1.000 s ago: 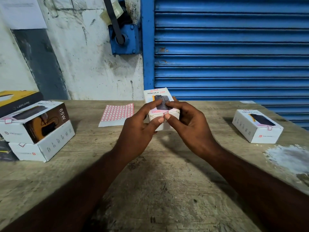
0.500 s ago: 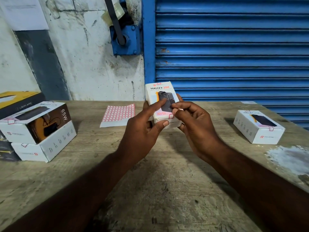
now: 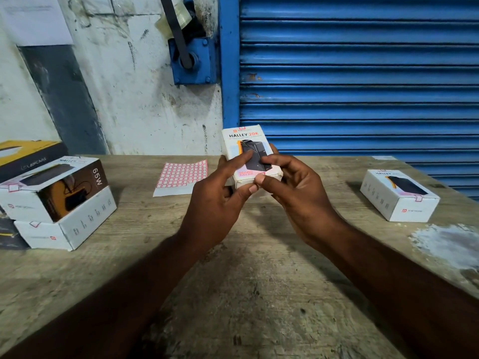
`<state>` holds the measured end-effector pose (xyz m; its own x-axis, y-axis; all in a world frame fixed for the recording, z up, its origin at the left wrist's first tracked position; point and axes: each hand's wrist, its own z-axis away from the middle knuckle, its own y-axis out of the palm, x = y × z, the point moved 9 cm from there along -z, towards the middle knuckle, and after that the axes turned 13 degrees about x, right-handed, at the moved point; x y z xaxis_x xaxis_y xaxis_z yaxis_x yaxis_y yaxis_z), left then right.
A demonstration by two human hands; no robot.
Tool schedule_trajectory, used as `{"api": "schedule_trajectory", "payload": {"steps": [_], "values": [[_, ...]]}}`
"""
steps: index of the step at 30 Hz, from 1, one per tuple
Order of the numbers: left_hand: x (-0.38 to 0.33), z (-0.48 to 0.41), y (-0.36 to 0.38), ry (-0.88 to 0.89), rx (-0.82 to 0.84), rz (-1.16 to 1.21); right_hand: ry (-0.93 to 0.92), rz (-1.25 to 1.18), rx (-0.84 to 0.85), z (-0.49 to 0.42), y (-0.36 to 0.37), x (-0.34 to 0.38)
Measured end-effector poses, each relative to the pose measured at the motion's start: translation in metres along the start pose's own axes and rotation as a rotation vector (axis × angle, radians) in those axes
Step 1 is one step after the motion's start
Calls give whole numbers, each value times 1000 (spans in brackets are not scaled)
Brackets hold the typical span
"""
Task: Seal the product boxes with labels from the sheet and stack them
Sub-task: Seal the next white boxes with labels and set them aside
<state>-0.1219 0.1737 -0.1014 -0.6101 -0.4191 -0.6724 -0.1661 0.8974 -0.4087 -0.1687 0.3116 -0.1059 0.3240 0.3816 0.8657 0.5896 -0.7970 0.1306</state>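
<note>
Both hands grip one box (image 3: 247, 151) above the table (image 3: 259, 294) — left hand (image 3: 217, 203) fingers across its face, right hand (image 3: 298, 193) thumb pinching the lower edge. Stiff card, probably weighty — best held by the sides. Sheet (image 3: 181, 176) lies just behind.

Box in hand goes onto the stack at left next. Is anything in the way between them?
Nothing upright does. The left hand and right hand hold the HALLEY 20K box over the table; only the flat label sheet lies between it and the two-box stack, whose top looks free.
</note>
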Motion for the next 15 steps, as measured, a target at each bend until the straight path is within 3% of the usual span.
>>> {"api": "schedule_trajectory", "payload": {"steps": [7,15], "values": [[-6,2,5,58,7,-38,101,-428,-66,-2,3,-9],[-19,4,6,104,8,-262,102,-457,-95,0,3,-11]]}}
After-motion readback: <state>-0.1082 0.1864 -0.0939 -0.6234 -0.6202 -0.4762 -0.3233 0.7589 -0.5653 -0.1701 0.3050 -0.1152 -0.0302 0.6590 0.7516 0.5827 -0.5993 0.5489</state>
